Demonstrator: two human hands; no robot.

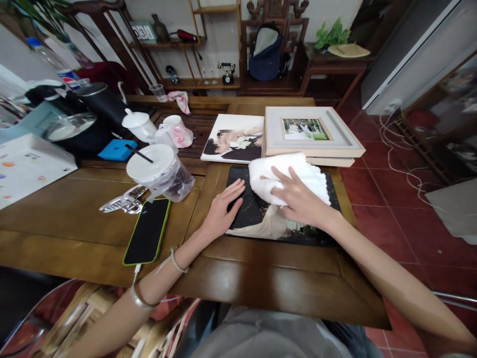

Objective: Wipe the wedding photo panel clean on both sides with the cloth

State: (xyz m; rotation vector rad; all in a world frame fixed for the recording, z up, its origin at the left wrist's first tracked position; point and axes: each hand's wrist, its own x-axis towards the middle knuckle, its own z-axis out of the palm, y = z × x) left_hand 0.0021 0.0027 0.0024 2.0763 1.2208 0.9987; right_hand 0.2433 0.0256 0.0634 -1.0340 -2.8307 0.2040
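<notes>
Leftmost, a white box (35, 166) carries printing too small to read. Beyond it, a blue-capped bottle (52, 60) bears a Pepsi label. On the far shelf, a calendar (143, 32) displays 0, 3 and an unclear third digit. A green-cased smartphone (147, 232), screen dark, lies near left. The left hand (224, 208), flat and empty, rests its fingertips on the left side of a dark photo panel (274, 221). Right of it, the right hand (295, 193), fingers spread, presses a white towel (312, 178) onto the panel.
</notes>
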